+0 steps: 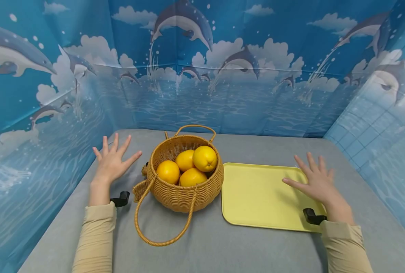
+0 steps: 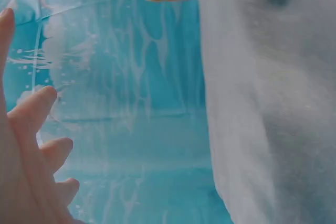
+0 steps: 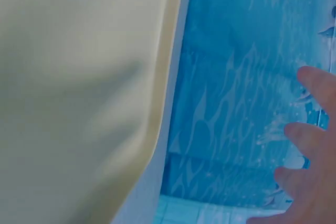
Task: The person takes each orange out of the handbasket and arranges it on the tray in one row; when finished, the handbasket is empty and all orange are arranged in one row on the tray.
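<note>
A round wicker basket (image 1: 175, 197) stands left of centre in the head view, holding several yellow fruits (image 1: 205, 159) that look like lemons or oranges. One of its two handles leans back, while the other hangs down toward the front. To the left of the basket, my left hand (image 1: 111, 163) is spread with straight fingers, holding nothing. A yellow tray (image 1: 260, 197) lies to the right of the basket, its surface bare. My right hand (image 1: 316, 182) hovers over the tray's right side, fingers spread and holding nothing; its shadow falls on the tray in the right wrist view.
A grey cloth (image 1: 202, 246) covers the table under everything. Blue curtains with printed dolphins (image 1: 202, 102) close off the back and both sides. A wicker fish-like ornament (image 1: 141, 189) sticks out from the basket's left side. Each wrist carries a black camera mount (image 1: 121, 199).
</note>
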Motion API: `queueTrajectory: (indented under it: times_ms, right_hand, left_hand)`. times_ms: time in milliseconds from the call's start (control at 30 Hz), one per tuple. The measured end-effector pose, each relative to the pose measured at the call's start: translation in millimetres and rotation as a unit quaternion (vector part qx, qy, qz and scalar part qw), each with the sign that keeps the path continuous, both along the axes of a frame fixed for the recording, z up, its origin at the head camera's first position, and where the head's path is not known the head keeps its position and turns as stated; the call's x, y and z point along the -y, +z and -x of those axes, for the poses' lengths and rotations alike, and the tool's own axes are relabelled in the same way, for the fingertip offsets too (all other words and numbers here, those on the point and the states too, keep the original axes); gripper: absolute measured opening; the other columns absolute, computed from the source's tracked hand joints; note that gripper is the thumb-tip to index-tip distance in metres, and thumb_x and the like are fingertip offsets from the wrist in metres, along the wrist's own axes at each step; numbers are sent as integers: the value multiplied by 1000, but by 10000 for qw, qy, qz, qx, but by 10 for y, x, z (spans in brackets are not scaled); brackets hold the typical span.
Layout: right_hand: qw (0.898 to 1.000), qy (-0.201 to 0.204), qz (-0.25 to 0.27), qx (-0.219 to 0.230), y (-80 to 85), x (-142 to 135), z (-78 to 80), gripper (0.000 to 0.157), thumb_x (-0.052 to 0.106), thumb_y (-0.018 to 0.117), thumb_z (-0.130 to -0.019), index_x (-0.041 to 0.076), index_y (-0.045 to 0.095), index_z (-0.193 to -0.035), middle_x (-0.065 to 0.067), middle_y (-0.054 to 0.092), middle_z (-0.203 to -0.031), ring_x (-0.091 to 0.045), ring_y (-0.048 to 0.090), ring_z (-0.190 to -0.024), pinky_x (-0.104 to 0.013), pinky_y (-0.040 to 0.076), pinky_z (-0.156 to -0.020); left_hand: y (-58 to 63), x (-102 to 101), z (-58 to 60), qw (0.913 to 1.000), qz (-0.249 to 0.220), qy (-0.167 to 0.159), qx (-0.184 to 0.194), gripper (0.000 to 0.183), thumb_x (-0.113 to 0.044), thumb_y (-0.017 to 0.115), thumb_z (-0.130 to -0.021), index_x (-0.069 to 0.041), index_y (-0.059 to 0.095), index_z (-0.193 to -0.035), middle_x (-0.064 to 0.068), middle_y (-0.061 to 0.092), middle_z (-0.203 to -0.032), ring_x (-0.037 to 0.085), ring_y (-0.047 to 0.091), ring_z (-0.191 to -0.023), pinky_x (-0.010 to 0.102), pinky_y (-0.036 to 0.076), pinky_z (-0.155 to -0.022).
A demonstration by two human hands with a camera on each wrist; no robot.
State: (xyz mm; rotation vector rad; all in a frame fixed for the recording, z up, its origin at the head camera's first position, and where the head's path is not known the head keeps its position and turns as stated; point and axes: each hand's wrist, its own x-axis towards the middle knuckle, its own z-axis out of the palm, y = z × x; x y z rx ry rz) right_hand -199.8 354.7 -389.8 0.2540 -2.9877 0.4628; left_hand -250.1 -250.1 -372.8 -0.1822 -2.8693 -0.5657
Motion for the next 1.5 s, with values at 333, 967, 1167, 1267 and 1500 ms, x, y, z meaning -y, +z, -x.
queueTrajectory:
  times_ms: [333,967,1167,1267,1500]
  right_hand:
    - [9888,530,1372,-253,116,150,44,87,38,69,-85,23,16,-152,-18,1,-155,-49,1,-137,-77,15,-90]
    - [9162,2449,3003,1023,482,948,429,69,18,60,-94,20,20,-151,-9,17,-154,-37,25,-136,-52,28,-106]
    - [8761,3052,3372,1599,575,1282,580,68,17,57,-95,18,19,-151,-7,16,-155,-35,26,-136,-47,37,-102]
    - [8665,3224,3360,1797,580,1424,662,68,18,58,-95,18,19,-151,-6,15,-155,-35,26,-136,-45,37,-103]
    - [8558,3311,3314,2195,563,1674,793,69,22,60,-94,19,21,-151,-4,17,-155,-32,26,-137,-44,38,-102]
  left_hand:
    - [155,-56,-67,9853,-1549,-709,96,72,-53,49,-93,-42,4,-148,-6,-14,-154,22,-27,-136,68,-14,-100]
    - [130,-152,-31,8703,-3905,-2621,1460,54,-22,48,-100,-18,25,-148,12,22,-152,35,21,-138,56,21,-108]
    - [76,-203,-8,8627,-3894,-2758,1677,51,-21,49,-99,-12,30,-145,14,26,-150,36,21,-138,58,22,-107]
    - [66,-231,-1,8589,-3907,-2770,1817,51,-21,50,-99,-13,31,-145,14,28,-149,35,23,-137,59,24,-106]
    - [39,-258,13,8677,-3702,-2699,1928,50,-23,55,-97,-14,37,-142,13,32,-147,36,25,-137,58,26,-105]
